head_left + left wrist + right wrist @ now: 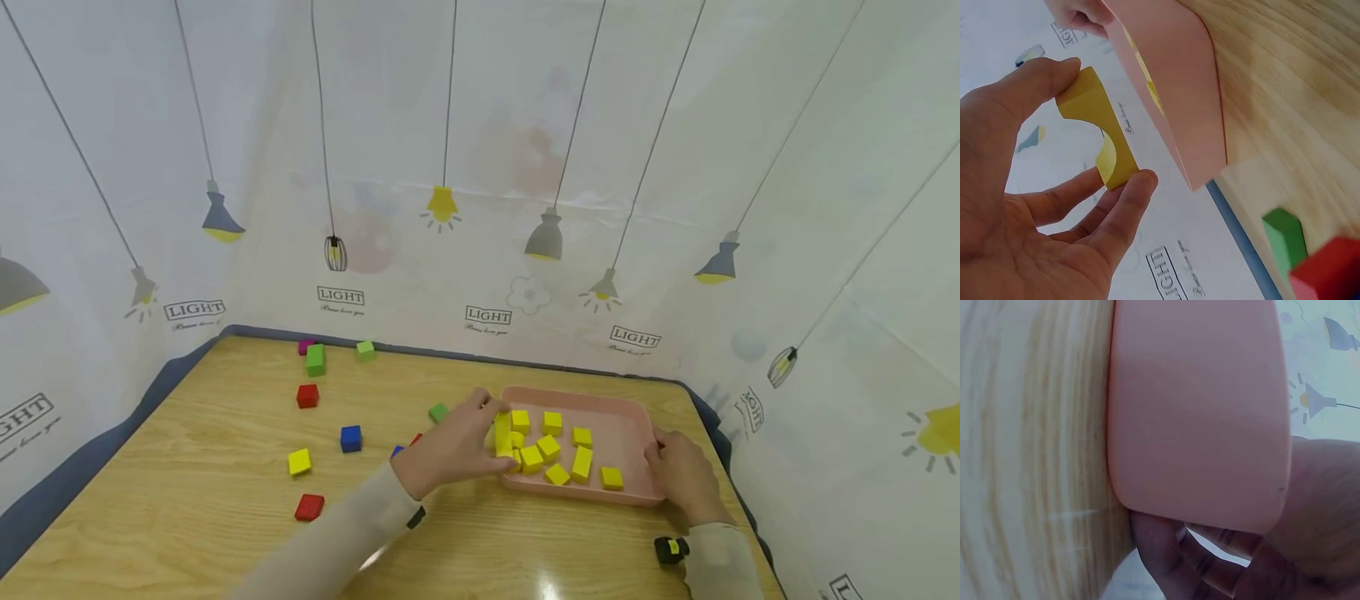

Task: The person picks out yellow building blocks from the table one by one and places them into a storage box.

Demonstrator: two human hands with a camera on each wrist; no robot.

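A yellow arch block (pixel 1099 112) is pinched between the thumb and fingertips of my left hand (pixel 455 444). In the head view this block overlaps the left end of the pink tray (pixel 630 446), and in the left wrist view it shows above the rim. Inside the tray lie several yellow blocks (pixel 548 448), mostly cubes, with a longer one (pixel 581 464) among them. My right hand (pixel 684 472) grips the tray's right end, its fingers curled at the end wall (pixel 1204 425) in the right wrist view.
Loose blocks lie left of the tray: a red cube (pixel 307 396), a blue cube (pixel 351 438), a yellow cube (pixel 299 462), a red block (pixel 309 507) and green blocks (pixel 316 360). A printed curtain (pixel 420 317) encloses the wooden table (pixel 187 467) at the back and sides.
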